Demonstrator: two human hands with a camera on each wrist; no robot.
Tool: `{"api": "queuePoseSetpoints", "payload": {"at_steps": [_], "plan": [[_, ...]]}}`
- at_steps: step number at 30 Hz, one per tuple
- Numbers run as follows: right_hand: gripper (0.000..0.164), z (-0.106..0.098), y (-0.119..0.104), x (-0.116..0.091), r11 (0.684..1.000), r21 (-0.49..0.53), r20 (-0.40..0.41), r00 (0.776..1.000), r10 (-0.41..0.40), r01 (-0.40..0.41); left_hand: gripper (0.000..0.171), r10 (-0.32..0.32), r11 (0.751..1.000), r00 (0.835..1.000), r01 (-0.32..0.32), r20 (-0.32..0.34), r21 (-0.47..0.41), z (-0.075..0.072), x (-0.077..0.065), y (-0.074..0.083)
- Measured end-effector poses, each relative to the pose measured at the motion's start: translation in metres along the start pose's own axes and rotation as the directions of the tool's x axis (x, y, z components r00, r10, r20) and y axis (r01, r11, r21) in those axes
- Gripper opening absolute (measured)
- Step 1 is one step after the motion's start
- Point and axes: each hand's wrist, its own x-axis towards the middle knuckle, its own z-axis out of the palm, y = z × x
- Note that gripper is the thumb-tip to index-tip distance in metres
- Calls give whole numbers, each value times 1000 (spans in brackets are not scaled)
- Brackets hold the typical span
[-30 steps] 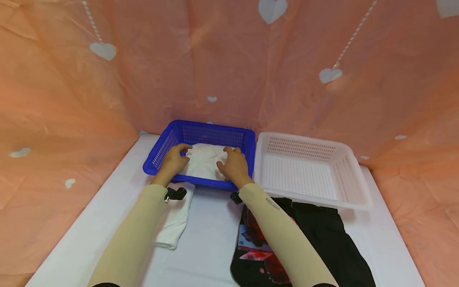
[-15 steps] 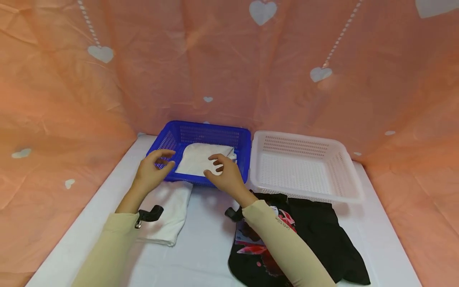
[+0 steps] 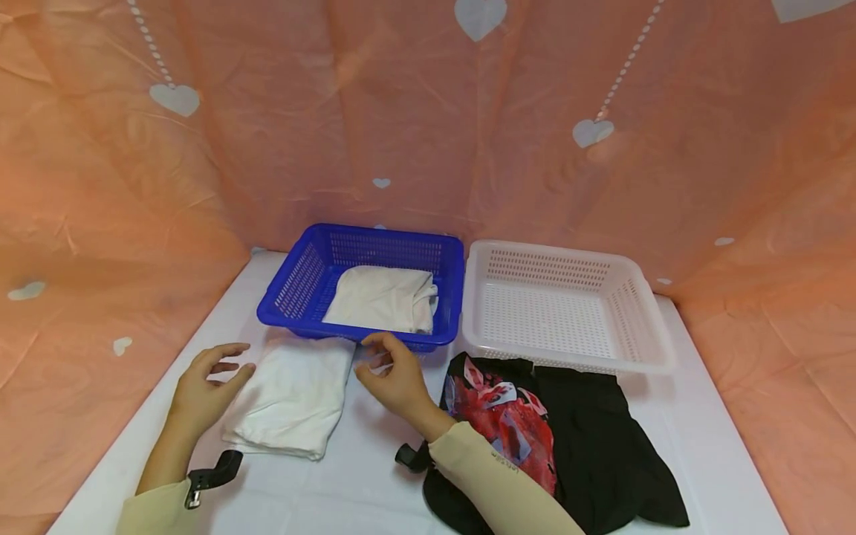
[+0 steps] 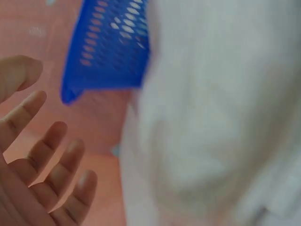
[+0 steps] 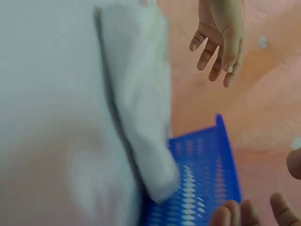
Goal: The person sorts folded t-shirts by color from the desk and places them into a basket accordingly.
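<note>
A folded white cloth (image 3: 290, 401) lies on the table in front of the blue basket (image 3: 276, 297). To its left hovers my left hand (image 3: 203, 390), fingers apart and holding nothing. My right hand (image 3: 397, 383) is off the cloth's right side, fingers loosely bent, with nothing in them. Inside the basket rests another folded white cloth (image 3: 381, 297). The left wrist view has the left fingers (image 4: 59, 174) spread beside the blurred near cloth (image 4: 211, 103). In the right wrist view, right fingertips (image 5: 280, 209) show at the lower right, and the left hand hangs across the cloth.
A white plastic basket (image 3: 478, 305) stands right of the blue one, nothing visible in it. Black clothing (image 3: 602, 438) with a red floral print (image 3: 511, 423) lies in front, partly under my right forearm. Orange sheeting with hearts (image 3: 301, 134) hangs behind the table.
Both hands have left the cloth in the blue basket and come back toward me and leftward, now on either side of the cloth on the table. The basketed cloth stays put.
</note>
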Motion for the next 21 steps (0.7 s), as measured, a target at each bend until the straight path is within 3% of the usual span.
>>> {"api": "queuePoseSetpoints", "payload": {"at_steps": [4, 9, 14, 21], "plan": [[43, 15, 9, -6, 990, 10, 85, 986, 141, -143, 42, -86, 996, 994, 85, 62, 5, 2, -12, -17], [53, 27, 17, -8, 965, -19, 135, 956, 261, -260, 49, -154, 987, 972, 158, 179, -10, 7, -16, -31], [55, 34, 24, -9, 949, -52, 153, 937, 315, -311, 56, -151, 987, 949, 160, 276, -9, 14, -16, -39], [55, 42, 31, -7, 938, -16, 181, 922, 342, -345, 61, -191, 981, 931, 192, 311, 26, 23, -16, -40]]}}
